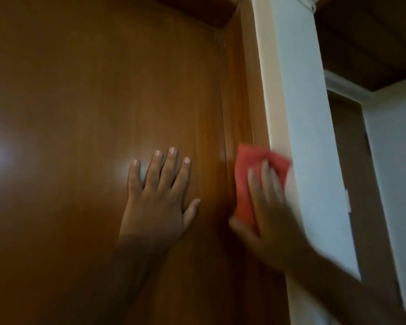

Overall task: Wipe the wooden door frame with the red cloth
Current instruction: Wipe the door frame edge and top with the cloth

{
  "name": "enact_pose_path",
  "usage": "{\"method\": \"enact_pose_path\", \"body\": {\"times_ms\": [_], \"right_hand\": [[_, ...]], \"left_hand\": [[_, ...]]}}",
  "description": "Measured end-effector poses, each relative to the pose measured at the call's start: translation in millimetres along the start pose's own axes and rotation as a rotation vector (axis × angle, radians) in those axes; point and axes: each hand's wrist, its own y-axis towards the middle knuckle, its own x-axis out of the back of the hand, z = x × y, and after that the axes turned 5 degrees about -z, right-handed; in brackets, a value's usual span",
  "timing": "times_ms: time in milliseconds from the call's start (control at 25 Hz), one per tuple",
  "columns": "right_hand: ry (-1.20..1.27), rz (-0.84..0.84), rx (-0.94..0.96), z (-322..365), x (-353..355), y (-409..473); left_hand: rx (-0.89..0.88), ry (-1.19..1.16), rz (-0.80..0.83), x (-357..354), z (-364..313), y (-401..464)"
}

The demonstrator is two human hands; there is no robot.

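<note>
There are two bare hands, one flat left hand [158,202] and one blurry right hand [265,207]. There is one soft red cloth [246,174], one shiny brown wooden door [92,102] and one brown wooden door frame [244,90].

Dim rm: white wall [300,95] at right, dark wood ceiling [366,36] above, 2nd doorway [352,160] beyond.

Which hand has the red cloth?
The right hand presses the red cloth against the wooden door frame. The left hand lies flat and empty on the door.
</note>
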Motion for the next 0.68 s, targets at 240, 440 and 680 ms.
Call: {"method": "enact_pose_path", "body": {"times_ms": [240,440,680], "right_hand": [[-0.169,0.274,-0.009,14.5,-4.0,-114.3],[-0.241,0.047,0.01,6.8,10.3,5.8],[-0.236,-0.097,0.069,-8.4,-22.7,-58.5]], "left_hand": [[0.032,0.017,0.036,5.5,-3.4,-1.8],[0.112,-0.219,0.07,4.9,-59.4,-101.3],[0.009,-0.003,0.133,-7.0,-98.2,-225.8]]}}
